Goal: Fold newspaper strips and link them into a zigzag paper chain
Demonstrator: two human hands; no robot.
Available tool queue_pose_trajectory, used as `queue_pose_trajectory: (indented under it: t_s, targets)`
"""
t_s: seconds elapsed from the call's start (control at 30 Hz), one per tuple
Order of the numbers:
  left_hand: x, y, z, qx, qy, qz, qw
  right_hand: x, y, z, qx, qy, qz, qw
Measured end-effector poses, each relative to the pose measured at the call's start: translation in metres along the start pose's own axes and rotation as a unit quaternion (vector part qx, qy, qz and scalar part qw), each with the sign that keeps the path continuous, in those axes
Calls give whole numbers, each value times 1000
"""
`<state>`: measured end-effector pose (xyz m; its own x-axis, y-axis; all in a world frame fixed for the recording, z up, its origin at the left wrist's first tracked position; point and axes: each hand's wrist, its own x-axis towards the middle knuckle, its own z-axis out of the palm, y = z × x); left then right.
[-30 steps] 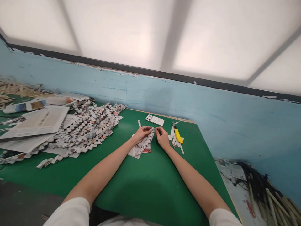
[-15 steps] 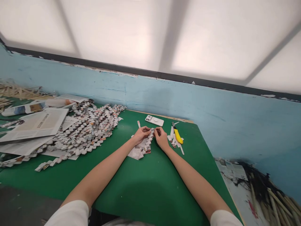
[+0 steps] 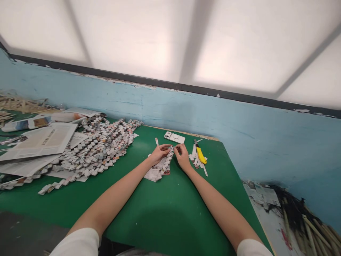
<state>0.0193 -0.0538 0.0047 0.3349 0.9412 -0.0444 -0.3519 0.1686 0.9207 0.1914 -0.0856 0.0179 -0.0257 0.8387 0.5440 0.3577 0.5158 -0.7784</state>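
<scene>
Near the middle of the green table (image 3: 160,213), my left hand (image 3: 159,154) pinches the upper end of a zigzag chain of folded newspaper (image 3: 165,164). The fingertips of my right hand (image 3: 181,155) close on the same end from the right. Flat newspaper strips (image 3: 153,174) lie beneath and beside the chain. Beyond my hands rests a white phone (image 3: 174,137), face down. To the right, a yellow-handled knife (image 3: 200,155) sits on several loose paper strips (image 3: 195,161).
A large heap of folded paper chains (image 3: 98,149) covers the table's left side, beside newspaper sheets (image 3: 42,140). Behind the table stands a blue wall (image 3: 165,110). Poles and dark material (image 3: 306,213) lie beyond the right edge.
The view has shifted very slightly. My fingers have moved a little at the chain's end, with the right hand's fingertips slightly altered.
</scene>
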Motion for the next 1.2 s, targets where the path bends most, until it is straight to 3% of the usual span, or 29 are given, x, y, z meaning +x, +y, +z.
queue_pose_trajectory:
  t_s: [0.77,1.2]
  targets:
    - [-4,4,6,48,5,0,999,1,3,-1,2,-16,2,1000]
    - [-7,4,11,181,30,97,978,1,6,0,-20,0,1,1000]
